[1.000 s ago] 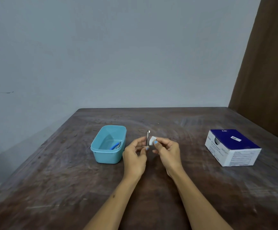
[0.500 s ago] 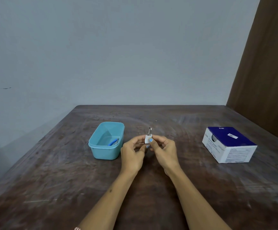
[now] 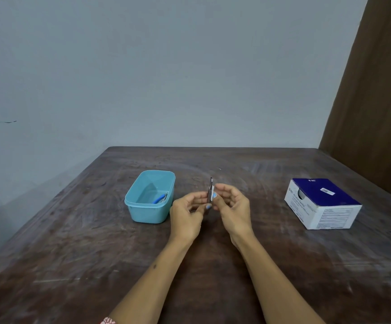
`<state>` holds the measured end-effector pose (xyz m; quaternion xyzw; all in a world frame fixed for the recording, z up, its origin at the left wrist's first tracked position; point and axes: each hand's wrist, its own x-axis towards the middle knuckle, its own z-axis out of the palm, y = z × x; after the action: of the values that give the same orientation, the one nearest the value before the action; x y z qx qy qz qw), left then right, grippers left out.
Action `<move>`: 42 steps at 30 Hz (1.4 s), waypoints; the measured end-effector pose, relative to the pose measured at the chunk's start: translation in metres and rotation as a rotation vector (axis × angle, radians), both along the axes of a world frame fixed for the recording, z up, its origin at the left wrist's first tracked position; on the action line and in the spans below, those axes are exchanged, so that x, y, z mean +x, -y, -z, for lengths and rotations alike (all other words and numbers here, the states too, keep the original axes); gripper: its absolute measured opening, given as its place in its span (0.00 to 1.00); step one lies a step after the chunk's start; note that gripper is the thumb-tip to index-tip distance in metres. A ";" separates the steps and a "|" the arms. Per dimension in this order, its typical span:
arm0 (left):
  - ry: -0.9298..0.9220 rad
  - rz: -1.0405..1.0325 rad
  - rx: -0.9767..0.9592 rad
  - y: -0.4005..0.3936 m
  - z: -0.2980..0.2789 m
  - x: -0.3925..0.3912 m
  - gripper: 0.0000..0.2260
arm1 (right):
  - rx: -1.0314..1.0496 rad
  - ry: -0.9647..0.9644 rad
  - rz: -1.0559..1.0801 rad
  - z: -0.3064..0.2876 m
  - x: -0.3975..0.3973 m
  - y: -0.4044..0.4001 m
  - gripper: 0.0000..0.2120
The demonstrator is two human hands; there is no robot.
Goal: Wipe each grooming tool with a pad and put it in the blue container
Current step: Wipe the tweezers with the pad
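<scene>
You are holding a slim, dark metal grooming tool [image 3: 210,190] upright above the worn brown wooden counter [image 3: 96,242], with both hands meeting around its lower half. Your left hand [image 3: 186,215] is pinching the bottom of the tool between curled fingers and thumb, while your right hand [image 3: 233,206] is closing its thumb and fingertips against the tool's side; a sliver of white at that contact is probably the small white wiping pad [image 3: 213,191], though most of it is hidden by your fingers. So both hands are clamped rather than apart: the left on the tool, the right on the pad pressed to it. The tool's upper end is standing free above your fingers. Just to the left of your left hand, the light blue rectangular plastic container [image 3: 150,212] is sitting on the counter, and a blue-handled metal tool [image 3: 159,199] is already lying inside it, so at least one item appears finished. Well off to your right, a white cardboard box with a dark blue top [image 3: 323,203] is resting on the counter, likely the pad supply. No other loose tools are showing on the counter, so this looks like the last piece in view: you are midway through its wipe, and dropping it into the container is what remains.
</scene>
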<state>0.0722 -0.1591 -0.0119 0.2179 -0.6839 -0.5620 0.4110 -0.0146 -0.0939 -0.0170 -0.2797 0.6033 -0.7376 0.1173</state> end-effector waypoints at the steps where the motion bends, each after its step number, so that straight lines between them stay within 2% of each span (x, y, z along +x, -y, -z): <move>1: -0.004 0.003 0.003 0.000 0.000 0.000 0.17 | -0.007 0.004 0.002 -0.001 0.001 -0.001 0.12; 10: -0.013 0.005 0.024 0.000 -0.001 0.001 0.18 | -0.079 0.074 -0.070 -0.010 0.007 -0.006 0.09; 15: -0.031 0.005 0.041 0.000 -0.002 0.001 0.18 | -0.098 0.112 -0.089 -0.012 0.007 -0.008 0.04; 18: -0.048 0.015 0.048 0.000 -0.003 0.002 0.18 | -0.101 0.117 -0.087 -0.014 0.010 -0.009 0.06; 22: -0.043 0.016 0.038 0.001 -0.001 0.001 0.17 | -0.098 0.097 -0.067 -0.015 0.010 -0.010 0.01; 30: -0.030 -0.010 0.054 0.000 -0.002 0.000 0.14 | -0.109 0.125 0.007 -0.014 0.010 -0.009 0.07; 33: -0.019 -0.015 0.049 0.000 -0.002 0.000 0.14 | -0.109 0.099 0.032 -0.014 0.011 -0.010 0.05; 39: -0.036 0.016 0.040 0.000 -0.002 0.002 0.17 | -0.126 0.102 -0.042 -0.017 0.011 -0.010 0.11; 42: -0.022 0.019 0.025 0.001 -0.002 0.002 0.17 | -0.087 0.062 -0.039 -0.015 0.011 -0.010 0.10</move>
<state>0.0737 -0.1597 -0.0104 0.2104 -0.6744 -0.5767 0.4103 -0.0036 -0.0843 -0.0021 -0.2734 0.5612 -0.7689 0.1380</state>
